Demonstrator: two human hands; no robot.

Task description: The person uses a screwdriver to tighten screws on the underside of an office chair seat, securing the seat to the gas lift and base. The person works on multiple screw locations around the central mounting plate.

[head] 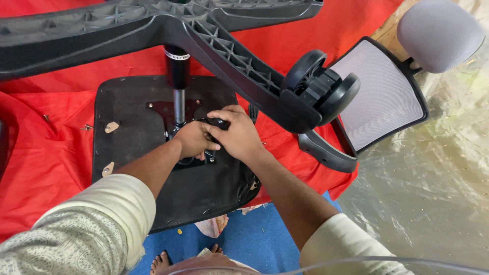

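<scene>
1. Two hands together over the mechanism (179, 118) on the upturned seat (130, 127): left hand (195, 139) curled at the plate, right hand (238, 135) clamped on a black lever (218, 122).
2. Seat lying underside up on red cloth (46, 153), gas column (177, 84) rising from its middle.
3. Star base (224, 48) overhead, caster (321, 86) at the leg's end.
4. Mesh backrest (379, 94) flat to the right (grey headrest (439, 33) beyond).
5. Loose screws (86, 127) left of the seat.
</scene>
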